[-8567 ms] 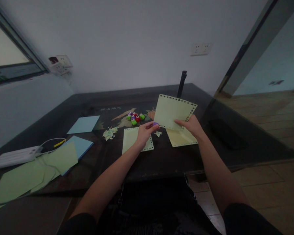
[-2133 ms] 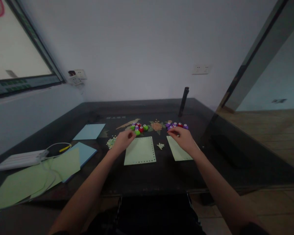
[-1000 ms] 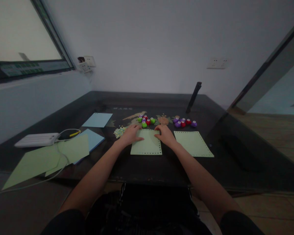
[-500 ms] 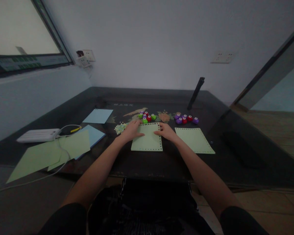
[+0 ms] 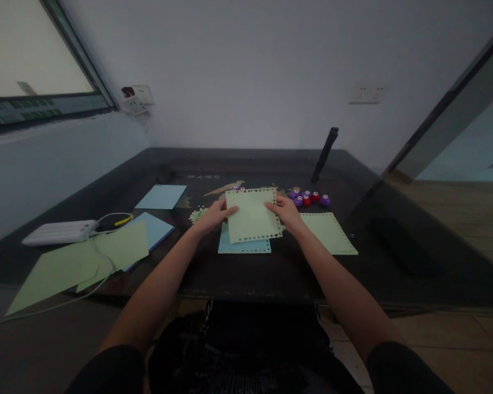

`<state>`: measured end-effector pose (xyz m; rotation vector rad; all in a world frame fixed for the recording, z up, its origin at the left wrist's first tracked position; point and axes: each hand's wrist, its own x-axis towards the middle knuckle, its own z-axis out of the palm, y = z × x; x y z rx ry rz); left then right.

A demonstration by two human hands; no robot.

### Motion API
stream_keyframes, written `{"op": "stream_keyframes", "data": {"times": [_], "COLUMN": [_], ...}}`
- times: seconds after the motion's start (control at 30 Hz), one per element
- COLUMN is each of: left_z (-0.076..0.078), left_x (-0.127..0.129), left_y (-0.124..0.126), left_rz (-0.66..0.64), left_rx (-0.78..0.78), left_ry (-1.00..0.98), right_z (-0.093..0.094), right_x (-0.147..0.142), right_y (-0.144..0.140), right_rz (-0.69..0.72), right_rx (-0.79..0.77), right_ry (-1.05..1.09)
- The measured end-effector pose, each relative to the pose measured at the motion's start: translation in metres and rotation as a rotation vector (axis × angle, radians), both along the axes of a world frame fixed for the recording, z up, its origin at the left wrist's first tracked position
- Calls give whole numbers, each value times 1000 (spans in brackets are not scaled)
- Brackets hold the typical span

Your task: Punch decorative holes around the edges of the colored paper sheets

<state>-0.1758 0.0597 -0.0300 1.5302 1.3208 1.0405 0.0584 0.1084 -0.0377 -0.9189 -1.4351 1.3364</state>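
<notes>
Between my two hands a pale green sheet of paper point(image 5: 252, 217) with punched holes along its edges is held up, slightly tilted, above the table. My left hand point(image 5: 216, 214) pinches its left side, thumb in front and fingers behind. On the right edge my right hand point(image 5: 286, 212) grips in the same way. Below it lies a light blue punched sheet point(image 5: 244, 247), mostly covered by the green one. Another pale green punched sheet point(image 5: 328, 232) rests on the table to the right, partly behind my right forearm.
Small paper punchings point(image 5: 197, 214) lie beside my left hand. Purple and red hole punches point(image 5: 308, 198) stand behind my right hand. At left are green sheets point(image 5: 72, 266), blue sheets point(image 5: 164, 196) and a white power bank point(image 5: 59, 232) with a cable. A black upright stick point(image 5: 325, 156) rises at the back.
Both hands have lifted the green sheet off the table, uncovering the blue sheet beneath. The raised sheet now hides most of the hole punches behind it.
</notes>
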Motion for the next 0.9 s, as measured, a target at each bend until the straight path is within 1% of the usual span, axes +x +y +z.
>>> {"op": "stream_keyframes", "data": {"times": [0.07,0.27,0.33,0.43,0.57,0.7,0.8,0.9], "left_z": [-1,-2,0,1,0,-4,-6,-7], "left_x": [2,10,12,13,13,9,6,1], "left_y": [-3,-12,-14,-16,-14,-10,-7,-2], "left_rz": [-78,-277,-320,-347,-335,-301,-203,-83], "left_rx": [-69,-168,-190,-192,-169,-151,-121,-67], "left_ry": [6,-29,-9,19,31,39,-10,-92], "right_z": [2,8,9,8,8,4,1,-2], "right_x": [2,5,5,4,3,5,7,8], "right_y": [1,-2,-2,-2,-1,5,10,13], "right_rz": [-10,-1,-5,6,19,-110,-170,-156], "right_rx": [-27,-47,-38,-41,-56,4,51,61], "right_ry": [45,51,50,65,51,7,-39,-92]}}
